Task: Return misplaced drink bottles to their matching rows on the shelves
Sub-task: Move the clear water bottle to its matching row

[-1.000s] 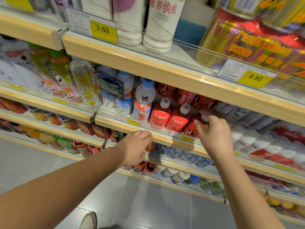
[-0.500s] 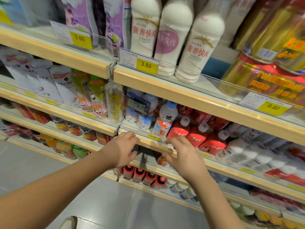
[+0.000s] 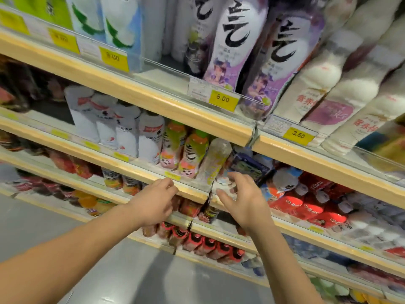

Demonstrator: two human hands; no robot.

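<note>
A clear bottle with yellow print (image 3: 215, 161) stands at the right end of the left shelf section, next to two green-capped bottles with pink bases (image 3: 190, 153). My right hand (image 3: 243, 198) hovers just in front of and below the clear bottle, fingers spread, holding nothing. My left hand (image 3: 154, 202) rests with curled fingers on the wooden shelf lip (image 3: 140, 172) to the left, holding no bottle. White bottles with red marks (image 3: 122, 128) fill the row further left. Red bottles with white caps (image 3: 306, 202) lie on the shelf to the right.
The shelf above holds tall purple-and-white bottles (image 3: 276, 55) and white milk-drink bottles (image 3: 324, 84), with yellow price tags (image 3: 223, 100) on its rail. Lower shelves carry rows of red-capped dark bottles (image 3: 206, 242). Grey floor (image 3: 109, 270) lies below.
The view has swung left and up. My right hand has left the red bottles and moved left to the clear yellow-printed bottle, opening its fingers. My left hand stays on the shelf lip.
</note>
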